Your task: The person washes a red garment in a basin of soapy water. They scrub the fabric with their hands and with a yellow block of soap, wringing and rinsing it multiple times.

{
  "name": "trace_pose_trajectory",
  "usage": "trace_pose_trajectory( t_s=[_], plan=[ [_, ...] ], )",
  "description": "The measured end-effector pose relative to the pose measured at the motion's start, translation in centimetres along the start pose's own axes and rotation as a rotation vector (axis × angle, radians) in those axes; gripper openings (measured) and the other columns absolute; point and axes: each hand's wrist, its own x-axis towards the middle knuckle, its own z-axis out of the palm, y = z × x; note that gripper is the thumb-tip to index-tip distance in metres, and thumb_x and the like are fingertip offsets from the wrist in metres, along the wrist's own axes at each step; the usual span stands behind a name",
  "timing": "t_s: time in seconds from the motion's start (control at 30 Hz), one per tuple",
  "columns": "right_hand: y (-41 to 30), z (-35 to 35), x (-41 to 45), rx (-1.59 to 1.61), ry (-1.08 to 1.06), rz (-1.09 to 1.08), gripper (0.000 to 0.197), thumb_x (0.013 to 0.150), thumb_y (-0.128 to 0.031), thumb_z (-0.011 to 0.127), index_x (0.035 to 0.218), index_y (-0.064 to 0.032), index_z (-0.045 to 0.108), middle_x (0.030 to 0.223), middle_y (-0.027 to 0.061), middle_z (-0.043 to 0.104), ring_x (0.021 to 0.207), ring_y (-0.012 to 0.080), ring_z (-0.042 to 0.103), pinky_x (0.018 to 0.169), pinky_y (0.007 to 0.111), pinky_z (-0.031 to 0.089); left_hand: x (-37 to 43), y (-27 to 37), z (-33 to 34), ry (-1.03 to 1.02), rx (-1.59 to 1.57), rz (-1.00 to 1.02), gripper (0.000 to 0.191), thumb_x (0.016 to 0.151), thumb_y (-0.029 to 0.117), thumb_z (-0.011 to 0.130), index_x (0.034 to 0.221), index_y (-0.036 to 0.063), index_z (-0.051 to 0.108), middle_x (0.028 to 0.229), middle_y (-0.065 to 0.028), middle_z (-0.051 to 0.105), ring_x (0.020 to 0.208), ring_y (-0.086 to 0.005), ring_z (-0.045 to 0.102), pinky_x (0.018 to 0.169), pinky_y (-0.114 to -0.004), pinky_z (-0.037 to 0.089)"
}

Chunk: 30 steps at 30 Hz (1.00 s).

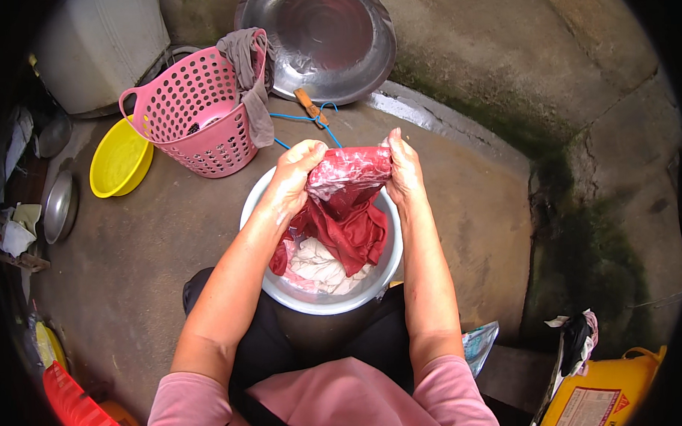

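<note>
A wet red garment with white suds along its raised edge is stretched between my two hands. My left hand grips its left end, and my right hand grips the right end. The garment's lower part hangs into a light-colored round basin between my knees. Inside the basin, beneath the red fabric, lie a crumpled white cloth and some pink cloth in water.
A pink perforated basket with a grey cloth over its rim stands ahead, beside a yellow basin. Beyond my hands are a blue wire hanger, a wooden-handled brush and a large metal pan. A yellow container stands lower right.
</note>
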Motion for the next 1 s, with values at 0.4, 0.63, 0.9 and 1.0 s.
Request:
trace_pose_trajectory(
  t_s=[0.4, 0.63, 0.9, 1.0],
  plan=[
    [0.0, -0.8, 0.4, -0.033, -0.011, -0.033, 0.05, 0.106, -0.057, 0.07, 0.091, -0.0103, 0.064, 0.08, -0.0033, 0.057, 0.07, 0.0085, 0.052, 0.065, 0.029, 0.043, 0.8, -0.5, -0.1, -0.037, -0.024, 0.049, 0.018, 0.111, 0.021, 0.07, 0.116, 0.0049, 0.064, 0.119, -0.0164, 0.079, 0.098, -0.0195, 0.078, 0.091, -0.036, 0.065],
    [0.8, 0.8, -0.6, -0.567, -0.491, 0.15, 0.023, 0.098, -0.029, 0.085, 0.104, -0.0077, 0.079, 0.1, -0.0021, 0.073, 0.091, 0.0089, 0.063, 0.085, 0.029, 0.051, 0.8, -0.3, 0.3, -0.056, 0.045, 0.058, 0.018, 0.11, 0.019, 0.07, 0.118, 0.004, 0.063, 0.12, -0.0186, 0.078, 0.102, -0.0211, 0.078, 0.092, -0.037, 0.065],
    [0.7, -0.1, 0.9, 0.255, -0.041, -0.014, 0.015, 0.108, -0.019, 0.072, 0.116, -0.0069, 0.069, 0.097, 0.0007, 0.073, 0.086, 0.0132, 0.071, 0.08, 0.031, 0.059, -0.1, -1.2, 1.1, -0.27, 0.29, -0.041, 0.019, 0.101, 0.006, 0.072, 0.119, -0.001, 0.071, 0.111, -0.0053, 0.077, 0.097, -0.0124, 0.073, 0.093, -0.03, 0.058],
    [0.1, 0.0, 1.4, 0.336, 0.036, -0.04, 0.015, 0.109, -0.018, 0.072, 0.118, -0.0076, 0.068, 0.096, 0.0005, 0.073, 0.084, 0.0137, 0.072, 0.078, 0.034, 0.061, 0.8, -2.4, -1.6, -0.136, 0.641, -0.132, 0.025, 0.102, 0.005, 0.066, 0.123, -0.0051, 0.074, 0.109, -0.0098, 0.078, 0.103, -0.013, 0.072, 0.093, -0.029, 0.056]
  ],
)
